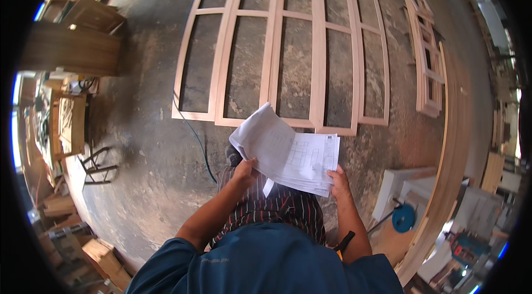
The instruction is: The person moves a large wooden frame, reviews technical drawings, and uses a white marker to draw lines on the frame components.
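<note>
Sheets: a sheaf of white paper (pixel 310 158), held in both hands above the thighs, before the near ends of the frames; left part curled up and over, right part lying flatter, with line drawings of rectangles; the print is too small to tell.
Left hand: at the lower left edge of the sheaf (pixel 244 171); grip clamped on the paper.
Right hand: at the lower right corner (pixel 339 182); grip closed on the paper, thumb and fingers pinching the edge.
Strip: narrow, white (pixel 268 187), hanging below the sheaf near the left hand.
Frames: five, tall, pale wood (pixel 318 72), side by side on the floor (pixel 149 183), each with a crossbar.
Hose: thin, dark green (pixel 200 147), running on the floor from the leftmost frame toward the left leg.
Clothing: blue shirt (pixel 266 255); dark striped trousers (pixel 277 211).
Stack: further pale frames (pixel 434 97), piled at right.
Board: long, wooden (pixel 453 111), along the right side, beside the stack.
Disc: blue, round (pixel 404 217), lower right, left of the board.
Stand: dark, low (pixel 98 171), on the floor at left.
Block: pale wood (pixel 102 255), lower left.
</note>
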### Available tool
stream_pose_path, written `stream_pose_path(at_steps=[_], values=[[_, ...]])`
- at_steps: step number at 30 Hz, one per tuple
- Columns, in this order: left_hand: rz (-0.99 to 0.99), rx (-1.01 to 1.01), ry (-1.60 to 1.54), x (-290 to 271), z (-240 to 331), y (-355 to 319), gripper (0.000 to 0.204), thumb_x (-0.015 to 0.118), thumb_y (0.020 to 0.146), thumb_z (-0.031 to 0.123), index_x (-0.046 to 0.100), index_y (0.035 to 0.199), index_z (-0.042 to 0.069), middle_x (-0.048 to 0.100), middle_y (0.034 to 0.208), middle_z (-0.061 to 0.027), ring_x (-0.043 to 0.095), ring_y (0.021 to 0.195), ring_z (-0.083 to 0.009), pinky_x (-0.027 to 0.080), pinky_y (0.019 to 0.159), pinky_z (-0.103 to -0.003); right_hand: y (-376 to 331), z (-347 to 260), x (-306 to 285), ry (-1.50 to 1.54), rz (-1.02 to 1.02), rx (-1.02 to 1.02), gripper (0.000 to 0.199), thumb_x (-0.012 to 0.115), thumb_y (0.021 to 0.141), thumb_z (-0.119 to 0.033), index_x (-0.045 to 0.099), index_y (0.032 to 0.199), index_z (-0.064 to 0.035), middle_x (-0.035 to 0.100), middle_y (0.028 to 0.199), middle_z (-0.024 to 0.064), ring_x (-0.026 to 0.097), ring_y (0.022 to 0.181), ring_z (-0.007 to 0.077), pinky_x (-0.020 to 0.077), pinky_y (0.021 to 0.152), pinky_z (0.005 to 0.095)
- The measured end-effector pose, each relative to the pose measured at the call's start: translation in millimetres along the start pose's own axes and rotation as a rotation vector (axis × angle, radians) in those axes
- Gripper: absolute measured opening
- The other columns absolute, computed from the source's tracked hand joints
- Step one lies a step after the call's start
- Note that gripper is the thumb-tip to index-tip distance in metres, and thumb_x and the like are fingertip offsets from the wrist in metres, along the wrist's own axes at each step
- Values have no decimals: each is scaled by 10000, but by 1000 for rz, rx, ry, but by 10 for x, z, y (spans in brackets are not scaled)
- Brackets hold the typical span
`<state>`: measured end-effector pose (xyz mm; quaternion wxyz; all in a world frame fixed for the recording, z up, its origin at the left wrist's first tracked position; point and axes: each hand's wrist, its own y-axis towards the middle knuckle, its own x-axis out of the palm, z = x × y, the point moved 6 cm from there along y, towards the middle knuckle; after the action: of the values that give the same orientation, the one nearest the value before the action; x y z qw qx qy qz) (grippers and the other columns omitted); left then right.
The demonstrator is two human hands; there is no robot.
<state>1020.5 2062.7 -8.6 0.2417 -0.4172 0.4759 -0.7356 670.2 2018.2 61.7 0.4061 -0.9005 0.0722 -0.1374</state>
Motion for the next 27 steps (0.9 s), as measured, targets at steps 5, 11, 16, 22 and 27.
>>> stream_pose_path(at_steps=[5, 11, 16, 22, 27], values=[[-11, -98, 59, -372, 94, 149, 291, 497, 979, 67, 481, 1261, -3, 617, 1143, -119, 627, 1005, -279, 527, 930, -444, -170, 365, 142, 110, 36, 7, 465, 541, 811, 41, 532, 1275, 31, 650, 1152, 125, 633, 1029, 254, 503, 928, 371], [82, -105, 139, -489, 166, 171, 377, 462, 984, 57, 395, 1347, -19, 553, 1260, -157, 575, 1134, -327, 491, 996, -501, 201, 792, 76, 61, 38, 18, 454, 540, 814, 47, 540, 1268, 30, 653, 1146, 122, 636, 1026, 233, 508, 914, 362], [173, -105, 117, -734, 45, 484, 403, 469, 971, 37, 386, 1361, -17, 541, 1278, -159, 564, 1151, -340, 475, 1007, -525, 550, 1050, 61, 52, -6, 135, 444, 530, 812, 48, 547, 1256, 36, 662, 1119, 128, 651, 990, 233, 520, 886, 352], [119, -115, 24, -854, -144, 762, 384, 464, 958, 23, 404, 1336, -13, 544, 1260, -158, 575, 1124, -345, 494, 967, -555, 738, 1148, 57, 8, 20, 151, 429, 511, 809, 50, 553, 1236, 44, 665, 1098, 140, 660, 972, 254, 528, 875, 361], [91, -118, 82, -684, 61, 936, 403, 458, 966, 64, 384, 1354, -18, 538, 1254, -166, 588, 1091, -347, 524, 894, -569, 812, 1002, 180, -9, 55, 155, 424, 517, 803, 48, 554, 1226, 49, 663, 1097, 149, 661, 980, 266, 537, 877, 384]])
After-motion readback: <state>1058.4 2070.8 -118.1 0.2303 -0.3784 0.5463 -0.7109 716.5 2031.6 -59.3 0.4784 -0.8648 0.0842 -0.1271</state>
